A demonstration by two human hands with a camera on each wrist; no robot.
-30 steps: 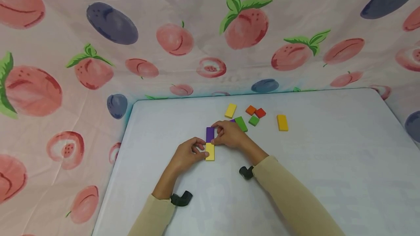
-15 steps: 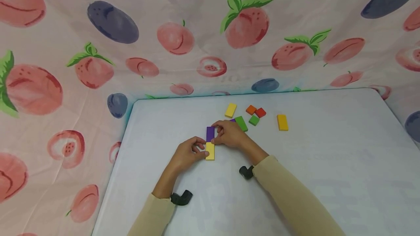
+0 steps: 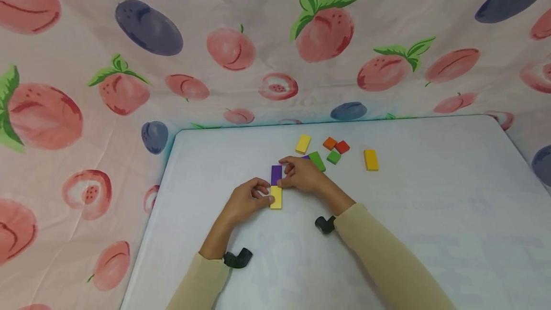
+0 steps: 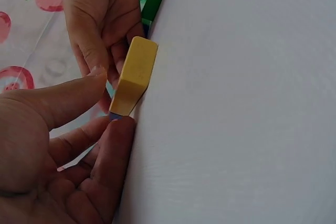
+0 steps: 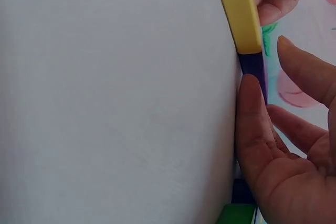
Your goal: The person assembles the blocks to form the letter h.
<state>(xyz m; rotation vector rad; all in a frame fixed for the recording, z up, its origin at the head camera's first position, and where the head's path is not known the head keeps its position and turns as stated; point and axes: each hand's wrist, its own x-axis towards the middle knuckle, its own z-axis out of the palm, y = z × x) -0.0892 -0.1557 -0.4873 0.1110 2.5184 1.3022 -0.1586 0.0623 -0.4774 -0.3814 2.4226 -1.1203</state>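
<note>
A purple block and a yellow block lie end to end in a line on the white table. From the left, my left hand reaches in, its thumb over the yellow block's left edge and a fingertip near the joint. On the other side my right hand has its thumb at the purple block's right edge by the joint and a fingertip near the far corner. In the right wrist view a fingertip rests against the purple block. Neither hand wraps round a block.
Beyond the right hand lie a green block, a partly hidden purple block, and a yellow block. Small orange, red and green pieces sit close together. A darker yellow block stands apart rightward. Fruit-patterned cloth borders the table.
</note>
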